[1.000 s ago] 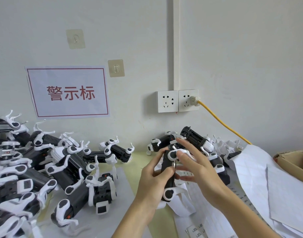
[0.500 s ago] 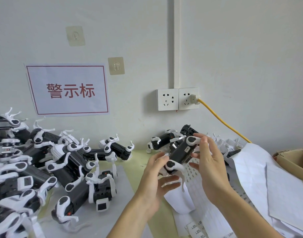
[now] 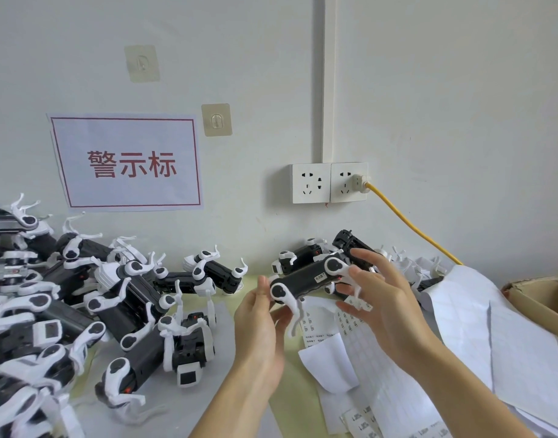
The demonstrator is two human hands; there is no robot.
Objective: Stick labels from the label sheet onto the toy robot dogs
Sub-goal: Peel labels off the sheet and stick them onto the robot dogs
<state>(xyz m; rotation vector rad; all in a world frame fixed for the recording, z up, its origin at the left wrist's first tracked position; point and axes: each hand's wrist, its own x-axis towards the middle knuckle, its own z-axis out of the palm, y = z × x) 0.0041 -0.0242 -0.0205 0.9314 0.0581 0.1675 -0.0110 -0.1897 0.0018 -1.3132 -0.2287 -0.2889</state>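
Black toy dog [image 3: 306,281] lies lengthwise between both hands, tilted up-right.

Wall sign [image 3: 127,162] reads "警示标" in red; label sheet [image 3: 350,324] print illegible.

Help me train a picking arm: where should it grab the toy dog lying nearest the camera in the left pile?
Probably the black body of that toy dog, across its long sides and from above. The torso is straight and blocky, lying roughly flat, while the white legs are thin, curved and splayed, so they would likely slip or swivel.
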